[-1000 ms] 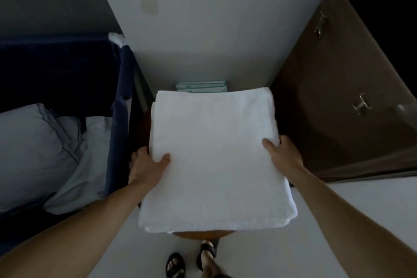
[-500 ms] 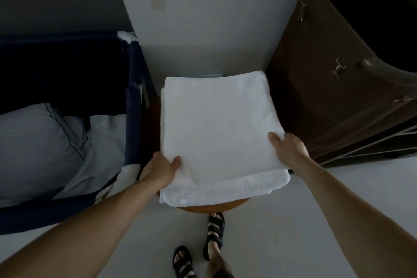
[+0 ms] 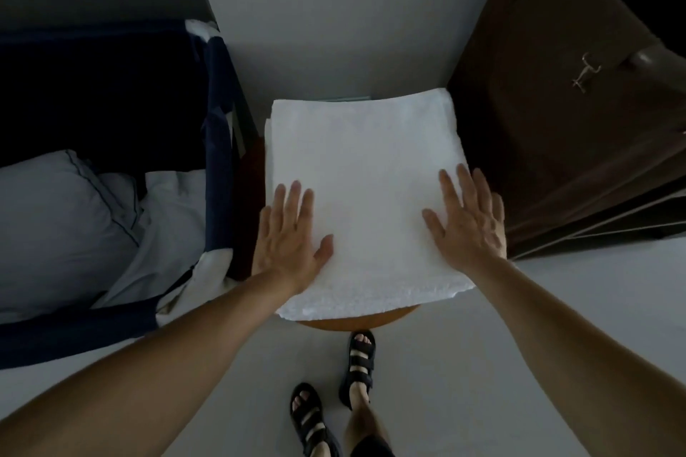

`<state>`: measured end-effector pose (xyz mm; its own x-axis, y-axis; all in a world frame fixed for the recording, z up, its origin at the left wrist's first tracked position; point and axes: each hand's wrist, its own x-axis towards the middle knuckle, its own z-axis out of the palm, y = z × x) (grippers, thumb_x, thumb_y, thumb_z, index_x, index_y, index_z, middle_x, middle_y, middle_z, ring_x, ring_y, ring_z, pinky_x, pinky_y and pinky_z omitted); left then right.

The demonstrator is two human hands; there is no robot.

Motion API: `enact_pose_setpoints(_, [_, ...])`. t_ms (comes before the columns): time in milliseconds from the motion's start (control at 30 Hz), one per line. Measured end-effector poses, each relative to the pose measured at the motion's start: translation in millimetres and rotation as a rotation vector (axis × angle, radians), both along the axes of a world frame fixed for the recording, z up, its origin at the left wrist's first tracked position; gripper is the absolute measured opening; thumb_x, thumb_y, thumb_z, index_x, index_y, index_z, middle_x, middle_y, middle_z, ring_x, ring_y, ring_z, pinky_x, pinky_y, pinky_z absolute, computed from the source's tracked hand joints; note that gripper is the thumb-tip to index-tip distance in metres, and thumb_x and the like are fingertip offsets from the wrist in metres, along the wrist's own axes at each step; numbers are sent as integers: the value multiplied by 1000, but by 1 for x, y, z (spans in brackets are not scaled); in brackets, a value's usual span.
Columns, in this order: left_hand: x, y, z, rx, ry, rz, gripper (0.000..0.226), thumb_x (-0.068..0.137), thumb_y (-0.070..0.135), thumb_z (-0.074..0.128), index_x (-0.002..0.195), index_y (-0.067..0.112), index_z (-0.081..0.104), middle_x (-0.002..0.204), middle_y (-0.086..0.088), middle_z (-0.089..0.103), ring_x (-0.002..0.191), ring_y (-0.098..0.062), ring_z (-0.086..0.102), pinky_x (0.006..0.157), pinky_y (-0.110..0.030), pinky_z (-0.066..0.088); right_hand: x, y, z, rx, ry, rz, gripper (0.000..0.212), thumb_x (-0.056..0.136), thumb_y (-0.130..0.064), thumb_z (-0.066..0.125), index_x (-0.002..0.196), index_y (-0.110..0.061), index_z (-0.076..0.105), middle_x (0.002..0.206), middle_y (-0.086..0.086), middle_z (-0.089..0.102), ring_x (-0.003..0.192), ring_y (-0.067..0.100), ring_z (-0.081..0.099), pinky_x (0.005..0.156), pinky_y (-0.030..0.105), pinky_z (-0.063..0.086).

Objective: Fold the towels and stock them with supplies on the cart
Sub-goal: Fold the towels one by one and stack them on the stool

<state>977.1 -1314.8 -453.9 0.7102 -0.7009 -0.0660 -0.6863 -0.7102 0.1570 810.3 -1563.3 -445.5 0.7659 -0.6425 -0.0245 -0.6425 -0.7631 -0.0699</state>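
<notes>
White folded towel [image 3: 365, 193] — left hand [image 3: 287, 234], right hand [image 3: 467, 223] flat on it.

My towel [image 3: 363, 178] hides most of the wooden top [image 3: 356, 323] under it and the teal item [image 3: 352, 99] at its far edge.

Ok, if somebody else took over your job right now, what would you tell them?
Left hand: open, flat on the towel.
Right hand: open, flat on it too.
Towel: folded, on a round wooden stool, between a blue bin and a brown bag.
Done: this towel is folded.
Left: carry it off and stock it.
</notes>
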Motion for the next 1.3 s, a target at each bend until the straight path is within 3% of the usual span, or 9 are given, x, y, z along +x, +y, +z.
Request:
enact_pose_setpoints(67, [9, -15, -5, 80, 27, -130, 81, 95, 66, 12, 154, 21, -20, 160, -3, -32, 145, -23, -34, 120, -44, -12, 12, 5, -6, 27, 84, 142, 74, 92, -75, -1, 154, -38, -15, 163, -9, -22, 151, 22, -22, 120, 53, -3])
enact_pose_setpoints(133, [19, -17, -18, 147, 109, -148, 82, 93, 68, 7, 154, 22, -21, 159, -4, -35, 144, -21, -35, 121, -44, -13, 19, 9, -21, 122, 172, 137, 79, 84, -80, -10, 153, -41, -19, 162, -8, -29, 148, 22, -30, 121, 55, -10])
enact_pose_setpoints(333, [15, 1, -53, 119, 173, -80, 83, 91, 71, 4, 155, 24, -19, 161, -4, -29, 148, -21, -28, 122, -42, -9, 17, 14, -54, 168, 220, 115, 77, 86, -80, -4, 151, -44, -23, 161, -7, -32, 146, 22, -35, 119, 54, -17])
enact_pose_setpoints(467, [22, -8, -39, 188, 190, -66, 82, 95, 66, 16, 157, 22, -13, 163, -7, -23, 150, -24, -22, 123, -43, -8, 24, 11, -43, 175, 262, 112, 81, 84, -80, -4, 155, -42, -16, 164, -5, -26, 149, 23, -30, 120, 55, -13])
enact_pose_setpoints(633, [56, -12, 6, 159, 72, -80, 78, 93, 61, 6, 158, 19, -3, 166, -4, -6, 152, -25, -13, 121, -43, -8, 70, 22, -7, 185, 79, 148, 84, 86, -78, 3, 159, -35, 5, 168, -2, -7, 152, 21, -18, 120, 56, -11])
enact_pose_setpoints(733, [95, 2, 39, 51, -19, 41, 78, 92, 62, 8, 158, 21, 3, 166, -2, -3, 152, -25, -11, 119, -43, -7, 129, 48, 20, 209, -6, 272, 84, 86, -79, -4, 158, -37, -4, 167, -5, -16, 150, 18, -26, 122, 56, -5])
enact_pose_setpoints(900, [163, 89, 62, 40, -4, 267, 73, 96, 55, 31, 158, 20, 11, 167, -4, 2, 153, -24, -4, 123, -45, 5, 215, 120, 54, 214, -52, 510, 79, 89, -77, 0, 157, -38, -7, 166, -4, -18, 150, 18, -27, 121, 59, 2])
enact_pose_setpoints(1067, [228, 203, 51, 110, 83, 439, 74, 98, 55, 30, 158, 18, 7, 166, -5, 2, 153, -25, -3, 123, -44, 8, 298, 199, 66, 250, -90, 662, 82, 88, -77, 11, 159, -36, 1, 168, -2, -10, 151, 19, -23, 120, 57, 5])
enact_pose_setpoints(1300, [336, 308, -3, 108, 234, 444, 73, 100, 52, 33, 158, 17, 6, 166, -4, 2, 153, -23, -5, 122, -44, 6, 404, 298, 4, 319, 151, 619, 83, 91, -73, 26, 157, -36, -6, 165, -9, -17, 150, 18, -25, 121, 58, 7])
